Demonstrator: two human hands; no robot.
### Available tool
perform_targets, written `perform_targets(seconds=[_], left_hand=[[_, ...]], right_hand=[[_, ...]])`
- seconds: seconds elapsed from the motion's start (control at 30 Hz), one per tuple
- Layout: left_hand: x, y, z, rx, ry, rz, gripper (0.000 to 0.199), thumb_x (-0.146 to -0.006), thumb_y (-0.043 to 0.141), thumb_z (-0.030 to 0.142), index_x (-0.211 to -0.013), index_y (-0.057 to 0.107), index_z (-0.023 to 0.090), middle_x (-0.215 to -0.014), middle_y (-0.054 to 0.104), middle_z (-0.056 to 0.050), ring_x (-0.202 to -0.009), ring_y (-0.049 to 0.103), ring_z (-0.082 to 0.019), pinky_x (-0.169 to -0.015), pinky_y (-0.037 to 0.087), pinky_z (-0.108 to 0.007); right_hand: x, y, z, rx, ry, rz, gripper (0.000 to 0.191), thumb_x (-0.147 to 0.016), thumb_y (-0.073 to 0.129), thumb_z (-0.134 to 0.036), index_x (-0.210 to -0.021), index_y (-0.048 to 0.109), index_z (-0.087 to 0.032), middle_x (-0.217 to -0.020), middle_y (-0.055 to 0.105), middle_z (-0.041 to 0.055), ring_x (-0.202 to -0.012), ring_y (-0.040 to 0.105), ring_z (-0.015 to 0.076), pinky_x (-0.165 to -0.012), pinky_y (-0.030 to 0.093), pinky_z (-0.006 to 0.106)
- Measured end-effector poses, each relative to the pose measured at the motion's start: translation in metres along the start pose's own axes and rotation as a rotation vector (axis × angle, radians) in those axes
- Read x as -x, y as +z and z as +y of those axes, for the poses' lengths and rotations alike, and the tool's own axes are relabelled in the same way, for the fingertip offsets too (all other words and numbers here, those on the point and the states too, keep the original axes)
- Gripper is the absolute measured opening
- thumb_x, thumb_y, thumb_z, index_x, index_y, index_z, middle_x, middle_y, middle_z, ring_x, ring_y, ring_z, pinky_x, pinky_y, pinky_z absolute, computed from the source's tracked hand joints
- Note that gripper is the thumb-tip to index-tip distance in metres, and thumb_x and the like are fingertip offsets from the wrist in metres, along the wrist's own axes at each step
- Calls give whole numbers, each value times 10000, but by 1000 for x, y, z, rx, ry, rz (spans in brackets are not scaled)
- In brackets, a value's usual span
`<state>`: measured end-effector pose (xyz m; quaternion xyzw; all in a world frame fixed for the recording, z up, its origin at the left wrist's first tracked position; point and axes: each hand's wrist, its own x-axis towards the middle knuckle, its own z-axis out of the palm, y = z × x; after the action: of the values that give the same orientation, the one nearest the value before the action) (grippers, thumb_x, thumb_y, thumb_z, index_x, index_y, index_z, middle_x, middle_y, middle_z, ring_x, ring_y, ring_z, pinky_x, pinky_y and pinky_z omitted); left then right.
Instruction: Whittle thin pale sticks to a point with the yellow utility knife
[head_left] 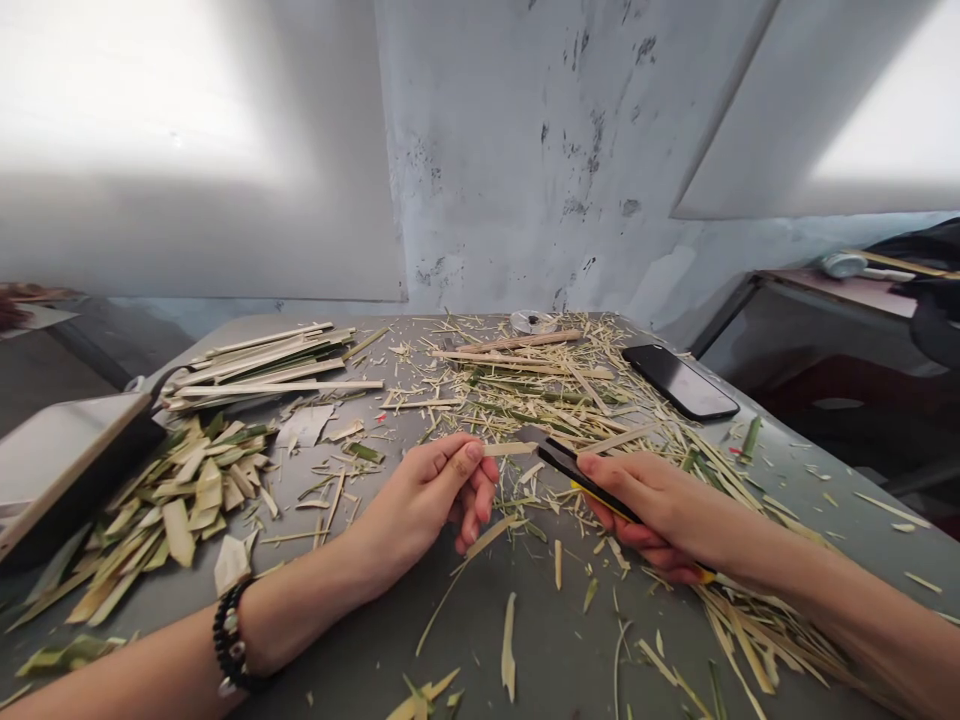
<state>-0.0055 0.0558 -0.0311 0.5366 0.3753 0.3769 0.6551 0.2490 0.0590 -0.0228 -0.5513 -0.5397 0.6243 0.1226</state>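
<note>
Between the thumb and fingers of my left hand (454,485) is pinched one end of a thin, pale bamboo strip (510,449). The strip points right, and its far end meets the blade of a black and yellow utility knife (589,475). My right hand (649,510) is wrapped round the knife's handle, with the thumb along its upper side. Whether the blade is cutting into the strip or only touching it, I cannot tell. Loose bamboo shavings (510,640) lie on the grey table under and around both hands.
Long split bamboo strips (262,365) are stacked at the back left, with a heap of short pieces (187,490) in front. A black phone (679,380) lies at the right edge. A clear tape roll (532,322) sits near the wall. A dark box-like object (75,470) stands far left.
</note>
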Motion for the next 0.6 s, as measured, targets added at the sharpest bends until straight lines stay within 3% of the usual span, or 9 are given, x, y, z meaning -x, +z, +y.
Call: perform_targets(seconds=[0.6], left_hand=[[-2,4,-4,59,9,-37,334,-1021,529,461,-901,569,152,-648,617,10,-456,562,-64,-441,482,-149]], right_hand=[[-5,15,-1,-18,17,96,614,-913,386,-802,-731,455,-221,-452,309,-113,-308,211,32,-265,280,151]])
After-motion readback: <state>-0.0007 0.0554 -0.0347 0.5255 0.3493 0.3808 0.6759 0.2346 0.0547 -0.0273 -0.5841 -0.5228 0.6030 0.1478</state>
